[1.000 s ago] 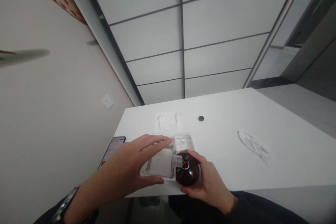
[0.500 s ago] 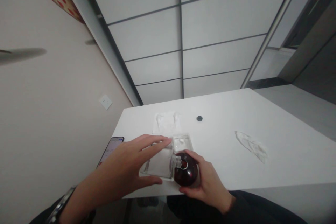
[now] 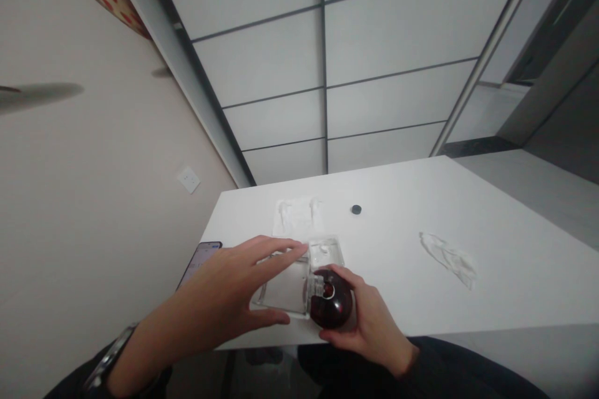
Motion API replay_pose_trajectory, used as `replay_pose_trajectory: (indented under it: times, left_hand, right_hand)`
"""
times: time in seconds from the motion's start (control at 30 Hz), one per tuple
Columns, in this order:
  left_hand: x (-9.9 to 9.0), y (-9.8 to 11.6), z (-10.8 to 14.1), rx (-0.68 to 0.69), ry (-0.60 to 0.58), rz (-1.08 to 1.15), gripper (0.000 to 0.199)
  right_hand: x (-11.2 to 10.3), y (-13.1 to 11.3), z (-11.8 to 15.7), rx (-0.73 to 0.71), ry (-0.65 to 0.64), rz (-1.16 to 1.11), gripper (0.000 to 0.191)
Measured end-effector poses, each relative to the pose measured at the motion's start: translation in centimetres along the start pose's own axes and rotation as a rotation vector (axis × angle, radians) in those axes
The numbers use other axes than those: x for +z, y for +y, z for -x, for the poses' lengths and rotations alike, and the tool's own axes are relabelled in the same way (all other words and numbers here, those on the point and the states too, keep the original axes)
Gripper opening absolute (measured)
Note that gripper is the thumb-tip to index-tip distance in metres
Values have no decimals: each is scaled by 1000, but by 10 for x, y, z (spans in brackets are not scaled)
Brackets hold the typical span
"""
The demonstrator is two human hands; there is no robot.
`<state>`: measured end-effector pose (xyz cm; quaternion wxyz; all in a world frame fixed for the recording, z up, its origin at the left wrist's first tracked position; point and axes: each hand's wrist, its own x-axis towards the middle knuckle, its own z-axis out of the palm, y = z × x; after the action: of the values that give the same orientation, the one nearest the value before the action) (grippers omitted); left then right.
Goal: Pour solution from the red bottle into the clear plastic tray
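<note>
Fingers of the left hand (image 3: pixel 219 287) spread wide over a clear plastic case (image 3: pixel 285 293) on the table (image 3: pixel 402 249), while the right hand (image 3: pixel 365 318) curls around a round dark red bottle (image 3: pixel 331 299) at the case's edge.

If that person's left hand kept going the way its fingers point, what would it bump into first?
The left hand already spans the clear plastic case. Going straight on, its fingertips would probably meet the small clear tray just ahead, though depth is hard to judge from this view.

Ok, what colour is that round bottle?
The round bottle is dark red, shown best in the head view.
</note>
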<state>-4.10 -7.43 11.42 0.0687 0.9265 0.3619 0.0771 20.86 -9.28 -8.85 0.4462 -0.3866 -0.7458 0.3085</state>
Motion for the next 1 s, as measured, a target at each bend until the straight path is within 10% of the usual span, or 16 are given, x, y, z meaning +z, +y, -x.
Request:
replay_pose_trajectory:
  times: [1.0]
  left_hand:
    - [-6, 4, -5, 1, -84, -98, 82]
  right_hand:
    - [0, 7, 5, -7, 3, 54, 92]
